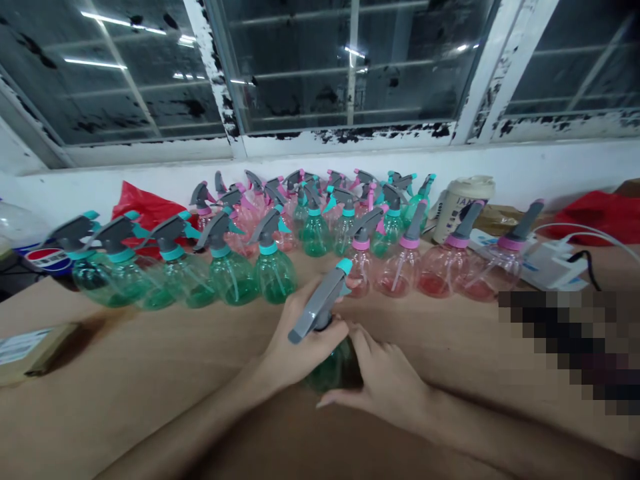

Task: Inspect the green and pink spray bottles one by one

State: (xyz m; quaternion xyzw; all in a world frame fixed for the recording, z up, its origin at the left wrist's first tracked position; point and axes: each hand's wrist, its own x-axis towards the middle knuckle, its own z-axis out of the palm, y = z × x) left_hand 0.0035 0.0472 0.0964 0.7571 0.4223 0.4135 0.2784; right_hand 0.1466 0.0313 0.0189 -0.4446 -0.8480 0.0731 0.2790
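A green spray bottle (327, 373) with a grey trigger head and teal nozzle stands close in front of me, in both hands. My left hand (305, 337) is closed around its neck, just below the spray head. Lower down, my right hand (385, 373) wraps the body from the right, its thumb towards me. Beyond them stands a row of spray bottles: green ones with teal collars, such as the green bottle (276, 273), on the left, and pink ones with pink collars, such as the pink bottle (397, 270), on the right.
More spray bottles (315, 230) crowd behind the row against the wall. A red plastic bag (145, 213) lies behind the green ones. At right are a paper cup (460, 207), a white power strip (550, 263) with cables and another red bag (600, 217). A labelled package (37, 350) lies left.
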